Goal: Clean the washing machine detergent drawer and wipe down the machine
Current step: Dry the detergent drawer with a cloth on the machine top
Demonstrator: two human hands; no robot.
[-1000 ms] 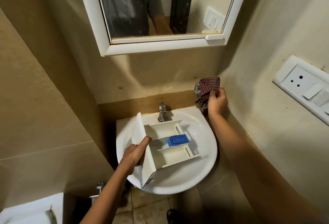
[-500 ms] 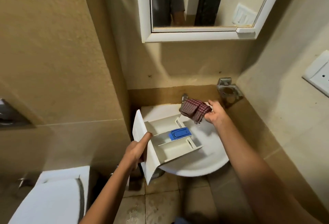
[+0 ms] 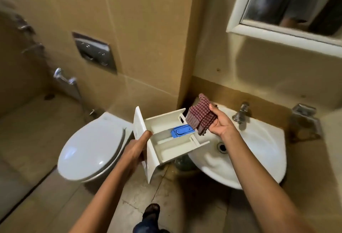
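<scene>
Head view: left hand grips the white detergent drawer by its front panel, held in air. Right hand pinches the checked cloth just above the drawer's far end, sink beneath.

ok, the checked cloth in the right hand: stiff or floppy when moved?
Probably floppy: the checked cloth drapes over the right hand and its edges hang limp. Likely light, since loosely curled fingers carry it. It looks unlikely to slip, being bunched woven fabric.

Left hand clamped tight (thumb on top), right hand gripping, palm up.
</scene>
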